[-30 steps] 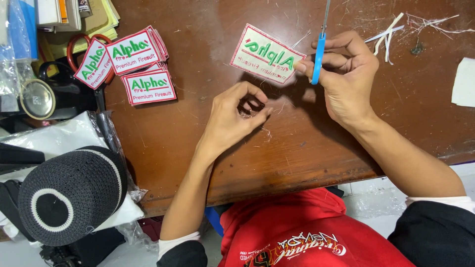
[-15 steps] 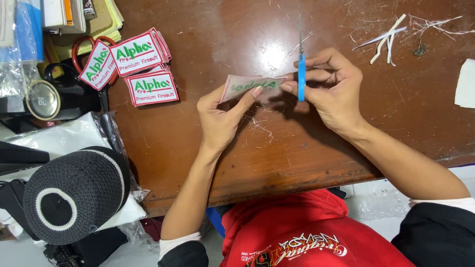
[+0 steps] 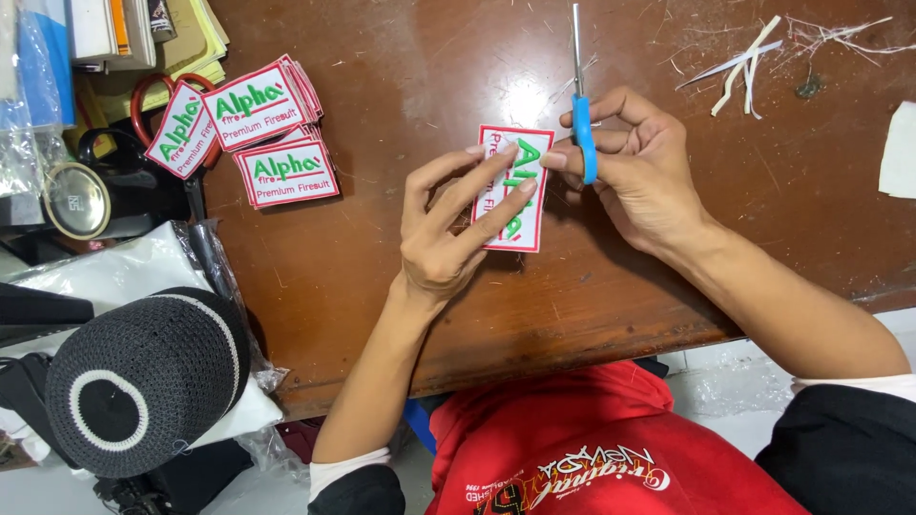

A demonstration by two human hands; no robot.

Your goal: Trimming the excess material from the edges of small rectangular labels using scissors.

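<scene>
My left hand [image 3: 448, 224] holds a white rectangular embroidered patch [image 3: 523, 164] with a red border and green lettering, fingers laid across its face. The patch is turned upright, just above the brown wooden table [image 3: 401, 86]. My right hand [image 3: 639, 167] grips small blue-handled scissors [image 3: 581, 114], blades pointing away from me, and its fingertips touch the patch's right edge.
A pile of matching patches [image 3: 258, 129] lies at the table's left, over red-handled scissors [image 3: 153, 91]. White trimmings and threads [image 3: 754, 62] are scattered at the far right. A black knitted cap [image 3: 143, 377] sits below left, beside plastic bags and books [image 3: 143, 29].
The patch went from lying flat and sideways in my right hand to edge-on between both hands, and now faces up, turned upright, with my left hand holding it.
</scene>
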